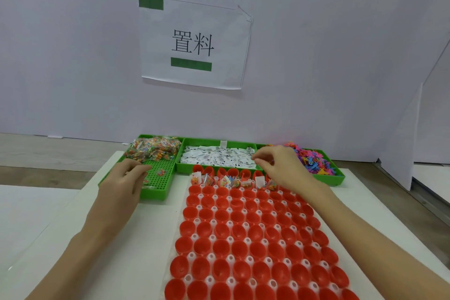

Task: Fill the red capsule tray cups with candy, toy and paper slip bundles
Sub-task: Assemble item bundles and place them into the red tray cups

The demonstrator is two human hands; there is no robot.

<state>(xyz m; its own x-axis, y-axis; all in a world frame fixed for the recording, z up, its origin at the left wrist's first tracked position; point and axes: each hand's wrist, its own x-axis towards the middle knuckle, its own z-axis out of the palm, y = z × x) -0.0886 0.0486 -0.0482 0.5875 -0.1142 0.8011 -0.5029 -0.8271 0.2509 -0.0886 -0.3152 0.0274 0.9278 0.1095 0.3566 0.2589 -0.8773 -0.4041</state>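
So the right hand [280, 168] is pinching at paper slips [219, 157] at 12 o'clock; left hand [124, 182] is resting loose on the green candy tray [155, 192] at 10, red capsule tray [248, 238] sitting between.

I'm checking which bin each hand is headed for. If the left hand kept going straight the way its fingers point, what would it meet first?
Probably the loose candy packets on the grid floor of the left green tray, ahead of the left hand; the big candy heap lies beyond. Depth is unclear.

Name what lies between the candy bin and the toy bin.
In the head view, the green bin of white paper slips sits between the candy bin and the toy bin; the right hand hovers at its right end.
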